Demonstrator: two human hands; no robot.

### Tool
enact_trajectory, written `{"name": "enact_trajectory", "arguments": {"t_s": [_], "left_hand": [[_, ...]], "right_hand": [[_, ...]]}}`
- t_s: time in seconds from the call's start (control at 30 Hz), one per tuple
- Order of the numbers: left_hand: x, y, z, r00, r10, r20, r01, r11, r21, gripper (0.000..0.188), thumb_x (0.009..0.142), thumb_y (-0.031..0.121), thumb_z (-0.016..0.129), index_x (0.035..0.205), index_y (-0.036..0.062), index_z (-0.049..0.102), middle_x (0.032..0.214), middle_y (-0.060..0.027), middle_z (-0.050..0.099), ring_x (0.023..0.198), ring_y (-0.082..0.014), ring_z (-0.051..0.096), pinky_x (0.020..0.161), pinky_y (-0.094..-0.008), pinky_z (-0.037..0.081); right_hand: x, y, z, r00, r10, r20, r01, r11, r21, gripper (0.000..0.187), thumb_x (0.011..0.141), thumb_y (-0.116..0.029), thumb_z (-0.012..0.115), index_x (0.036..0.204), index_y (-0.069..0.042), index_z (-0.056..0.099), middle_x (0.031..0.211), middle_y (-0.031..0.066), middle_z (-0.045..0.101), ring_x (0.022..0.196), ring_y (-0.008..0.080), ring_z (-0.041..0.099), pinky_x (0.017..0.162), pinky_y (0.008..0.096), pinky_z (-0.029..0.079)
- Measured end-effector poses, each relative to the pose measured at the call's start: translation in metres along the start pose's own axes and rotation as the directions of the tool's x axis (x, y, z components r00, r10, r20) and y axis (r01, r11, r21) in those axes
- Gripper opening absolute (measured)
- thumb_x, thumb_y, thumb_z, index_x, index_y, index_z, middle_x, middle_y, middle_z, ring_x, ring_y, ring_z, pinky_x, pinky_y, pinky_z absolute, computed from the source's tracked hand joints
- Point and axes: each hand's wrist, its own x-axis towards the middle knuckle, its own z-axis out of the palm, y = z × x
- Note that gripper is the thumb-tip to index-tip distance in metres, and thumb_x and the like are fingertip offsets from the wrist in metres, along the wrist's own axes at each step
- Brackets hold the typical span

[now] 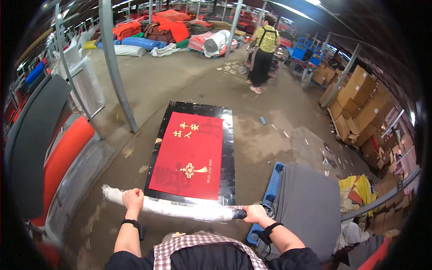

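My left hand [133, 199] is closed round a long bar wrapped in white cloth or film [180, 209], near its frayed left end. At the other end, my right hand [254, 213] grips a dark wrapped part of the same bar. It lies crosswise in front of my checked apron, along the near edge of a black board [228, 157]. On that board lies a flat red mat [191, 153] with gold lettering and a gold knotted tassel design. The mat's near edge is close to the bar; whether they touch I cannot tell.
A stack of grey mats [310, 207] on a blue pallet [271, 189] stands at my right. Red and grey sheets [67, 166] lean at left beside a metal post [118, 67]. Cardboard boxes [360, 99] are piled far right. Another person [265, 54] stands farther off by a cart.
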Motion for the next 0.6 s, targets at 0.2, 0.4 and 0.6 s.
{"name": "enact_trajectory", "arguments": {"t_s": [0.2, 0.4, 0.6], "left_hand": [[0.010, -0.006, 0.005, 0.999, -0.032, 0.026, 0.032, 0.999, 0.005, 0.020, 0.066, 0.022, 0.057, 0.052, 0.0080, 0.058, 0.053, -0.0110, 0.055, 0.058, -0.0301, 0.053, 0.061, -0.0405, 0.039], [0.017, -0.004, 0.010, 0.999, -0.034, 0.008, 0.034, 0.999, -0.014, 0.020, 0.066, 0.022, 0.057, 0.052, 0.0076, 0.058, 0.053, -0.0112, 0.054, 0.058, -0.0299, 0.053, 0.061, -0.0401, 0.039], [0.018, -0.011, 0.014, 1.000, -0.015, 0.001, 0.016, 1.000, -0.013, 0.020, 0.065, 0.022, 0.056, 0.052, 0.0075, 0.058, 0.052, -0.0112, 0.054, 0.058, -0.0297, 0.054, 0.061, -0.0399, 0.040]], "right_hand": [[0.017, -0.006, -0.005, 0.998, 0.011, 0.058, -0.011, 1.000, -0.012, 0.038, 0.057, -0.026, 0.058, 0.093, -0.014, 0.060, 0.074, 0.0150, 0.061, 0.071, 0.0309, 0.059, 0.062, 0.0413, 0.047], [0.022, -0.003, 0.002, 0.998, 0.021, 0.057, -0.021, 1.000, 0.006, 0.039, 0.059, -0.025, 0.058, 0.096, -0.014, 0.059, 0.077, 0.0148, 0.061, 0.074, 0.0313, 0.059, 0.065, 0.0411, 0.047], [0.026, -0.007, -0.002, 0.998, 0.011, 0.068, -0.011, 1.000, -0.004, 0.043, 0.059, -0.025, 0.057, 0.101, -0.019, 0.058, 0.076, 0.0144, 0.061, 0.073, 0.0307, 0.060, 0.064, 0.0405, 0.047]]}}
